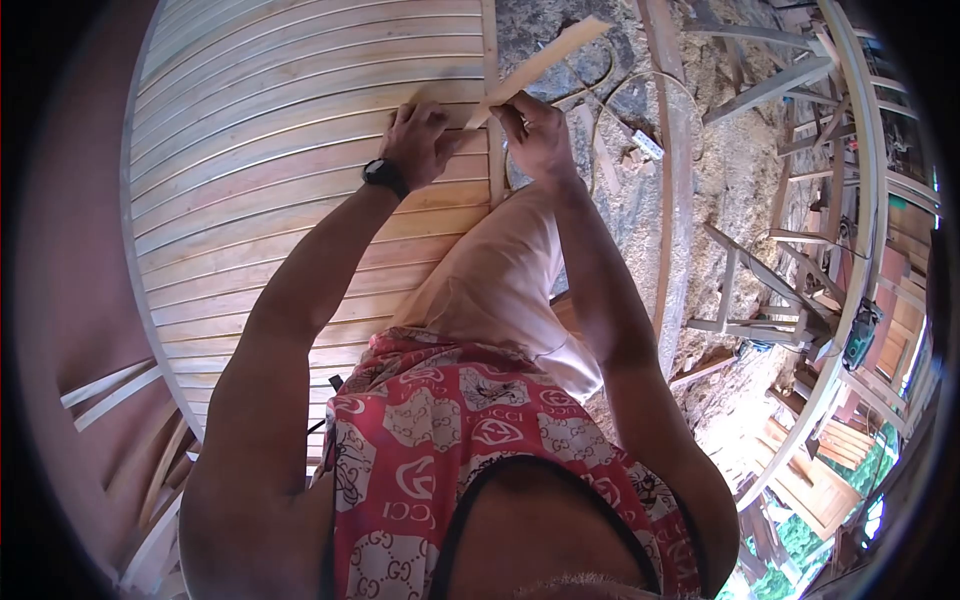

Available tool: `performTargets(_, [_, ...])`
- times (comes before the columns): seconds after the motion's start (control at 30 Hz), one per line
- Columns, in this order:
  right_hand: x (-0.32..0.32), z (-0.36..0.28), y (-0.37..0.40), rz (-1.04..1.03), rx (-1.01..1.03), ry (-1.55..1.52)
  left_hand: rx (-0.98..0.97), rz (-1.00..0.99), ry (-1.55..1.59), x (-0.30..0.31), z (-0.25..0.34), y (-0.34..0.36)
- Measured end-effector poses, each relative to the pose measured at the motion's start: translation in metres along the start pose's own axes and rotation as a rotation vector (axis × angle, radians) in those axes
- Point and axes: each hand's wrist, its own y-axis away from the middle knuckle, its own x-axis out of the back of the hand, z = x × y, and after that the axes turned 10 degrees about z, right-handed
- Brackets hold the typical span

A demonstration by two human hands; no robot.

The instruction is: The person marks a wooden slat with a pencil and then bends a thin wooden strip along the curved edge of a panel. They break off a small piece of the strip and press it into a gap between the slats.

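My right hand (pixel 540 138) pinches a thin, flat wooden strip (pixel 555 58) near its lower part. The strip slants up and to the right, past the edge of a large slatted wooden panel (pixel 300 150). Its lower end lies over the panel's border, between my two hands. My left hand (pixel 420 140), with a dark watch (pixel 384 176) on the wrist, rests low over the slats with its fingers curled. What those fingers hold, if anything, is hidden.
A white power strip (pixel 647 145) and a looped cable (pixel 600 95) lie on the dusty ground to the right. Beyond a long beam (pixel 672 200) stand wooden frames (pixel 765 290). Loose wooden slats (pixel 110 395) lie at the lower left. My bent leg (pixel 500 270) is against the panel.
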Motion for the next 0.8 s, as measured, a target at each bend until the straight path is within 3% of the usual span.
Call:
performTargets(0.27, [0.007, 0.014, -0.002, 0.083, 0.023, -0.110, -0.025, 0.097, 0.028, -0.012, -0.006, 0.007])
performTargets(0.4, [0.019, 0.040, 0.005, 0.027, 0.179, 0.009, -0.016, 0.085, -0.022, -0.008, 0.000, 0.006])
performTargets(0.47, [0.017, 0.044, 0.015, -0.210, -0.022, 0.222, -0.014, 0.066, -0.070, -0.007, 0.000, 0.003])
performTargets(0.5, [0.010, 0.047, 0.020, -0.233, -0.102, 0.277, -0.044, 0.074, -0.107, -0.006, 0.000, 0.003])
performTargets(0.67, [-0.016, 0.073, 0.034, -0.318, 0.046, 0.293, 0.071, -0.085, -0.021, -0.008, -0.008, 0.011])
performTargets(0.73, [-0.018, 0.068, 0.033, -0.347, 0.060, 0.272, -0.102, -0.003, -0.204, -0.004, -0.004, 0.009])
performTargets(0.8, [-0.016, 0.063, 0.027, -0.494, -0.013, 0.396, -0.086, -0.005, -0.227, -0.005, -0.008, 0.009])
